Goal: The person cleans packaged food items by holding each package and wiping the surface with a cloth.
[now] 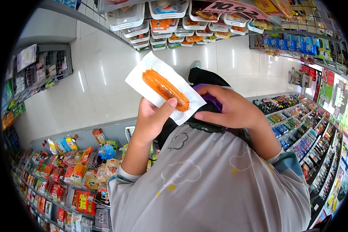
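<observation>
A glossy orange-brown sausage lies along a white paper wrapper, held up in front of my body. My left hand grips the wrapper's lower left side, its thumb pressed over the sausage's lower end and the other fingers hidden behind. At the wrapper's right corner is my right hand, thumb and fingers apart with the tips close to the paper edge. Behind that gap shows purple and black material at my waist.
White baskets of packaged goods fill the rack ahead, below a pink price sign. Snack shelves stand close on my left, and tiered shelves of small items on my right. Pale tiles cover the floor.
</observation>
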The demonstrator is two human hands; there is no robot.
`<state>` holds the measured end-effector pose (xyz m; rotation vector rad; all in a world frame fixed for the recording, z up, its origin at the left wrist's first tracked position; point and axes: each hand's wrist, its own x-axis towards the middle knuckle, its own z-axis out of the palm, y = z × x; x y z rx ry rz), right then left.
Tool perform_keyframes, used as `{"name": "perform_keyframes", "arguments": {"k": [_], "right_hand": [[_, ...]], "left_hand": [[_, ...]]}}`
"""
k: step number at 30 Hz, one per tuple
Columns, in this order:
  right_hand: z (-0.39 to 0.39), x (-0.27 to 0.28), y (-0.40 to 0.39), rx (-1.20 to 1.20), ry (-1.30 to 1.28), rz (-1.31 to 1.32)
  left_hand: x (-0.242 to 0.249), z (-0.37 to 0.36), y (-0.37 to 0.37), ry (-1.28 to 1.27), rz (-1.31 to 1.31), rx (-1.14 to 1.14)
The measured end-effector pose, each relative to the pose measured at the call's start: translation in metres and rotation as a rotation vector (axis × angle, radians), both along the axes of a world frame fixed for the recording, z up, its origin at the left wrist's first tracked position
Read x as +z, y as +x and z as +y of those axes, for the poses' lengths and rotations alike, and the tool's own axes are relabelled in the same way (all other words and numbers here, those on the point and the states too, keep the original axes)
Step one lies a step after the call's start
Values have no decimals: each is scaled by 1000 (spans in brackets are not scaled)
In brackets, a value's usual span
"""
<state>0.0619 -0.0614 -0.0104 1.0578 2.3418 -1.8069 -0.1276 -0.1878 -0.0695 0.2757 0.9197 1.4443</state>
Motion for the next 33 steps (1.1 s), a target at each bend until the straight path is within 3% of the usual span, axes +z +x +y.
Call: {"name": "perform_keyframes", "arguments": {"k": [2,5,9,11,15,17,20,21,23,24,26,28,30,32,33], "right_hand": [[8,3,7,122,-155,-172],[12,2,18,210,-110,-336],[7,-4,28,142,138,-170],[10,-7,37,180,190,-362],[15,-9,45,166,289,-473],[19,4,42,132,212,-724],[26,6,52,167,125,-673],[28,4,55,160,123,-672],[33,1,61,113,75,-352],[34,3,62,106,77,-349],[37,8,67,-67,-181,-258],[37,-4,82,-193,-277,-201],[42,-6,92,-319,-369,-136],[49,-3,100,-626,-550,-70],[55,-1,105,-706,-580,-57]], "left_hand": [[0,-1,-1,-8,-10,7],[-2,-3,-1,-36,0,20],[-4,-4,-3,-88,-52,65],[-5,-3,-2,-60,-96,106],[-5,1,-1,-48,-84,123],[-3,4,1,-80,-69,155],[-6,6,2,-87,-20,120],[-8,8,4,-158,148,86],[-4,17,7,-202,113,102],[-2,22,8,-245,75,124],[0,32,13,-255,50,128],[6,42,17,-203,-100,159],[10,55,28,-235,-58,171],[9,63,33,-263,-14,181],[11,68,32,-225,1,70]]}}
